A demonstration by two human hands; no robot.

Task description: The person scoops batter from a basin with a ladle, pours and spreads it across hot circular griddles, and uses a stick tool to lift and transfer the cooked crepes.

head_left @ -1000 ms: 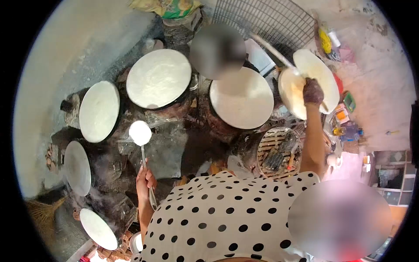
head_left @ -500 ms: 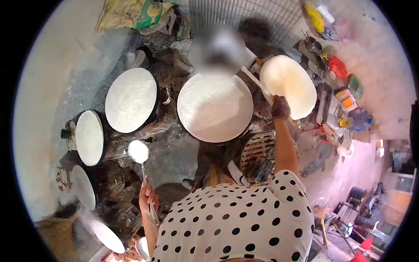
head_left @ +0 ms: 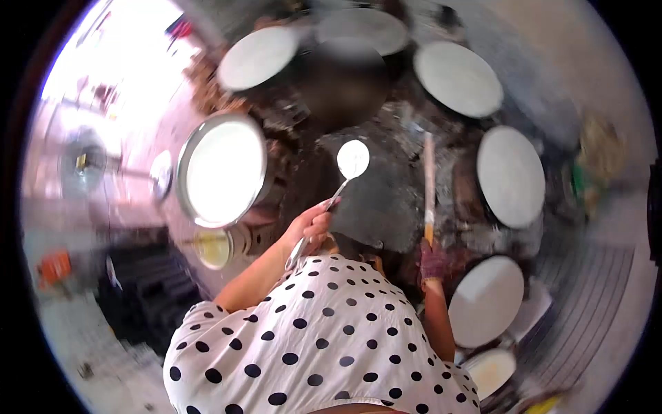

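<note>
A ladle (head_left: 343,185) is in my left hand (head_left: 310,228), fingers wrapped round its metal handle; its bowl is full of white liquid. My right hand (head_left: 432,262), in a dark reddish glove, grips a long flat stick (head_left: 429,183) by its wooden end, the pale blade pointing away from me. To the left of the ladle stands a wide metal pot (head_left: 181,169) of white liquid. Round white-topped griddles lie about me: one (head_left: 486,301) beside my right forearm, another (head_left: 510,178) further right. Whether their tops are bare or coated, I cannot tell.
More griddles stand ahead, at far left (head_left: 258,58) and far right (head_left: 458,79). A yellowish round sheet (head_left: 489,372) shows at lower right. Near the pot sits a bucket (head_left: 215,248) with yellow contents. A standing fan (head_left: 89,162) is at left. A blurred patch hides the middle ahead.
My view has swung left, bringing the pot in. My right hand and the stick are now away from the yellowish sheet. The full ladle stays in my left hand, now nearer the pot.
</note>
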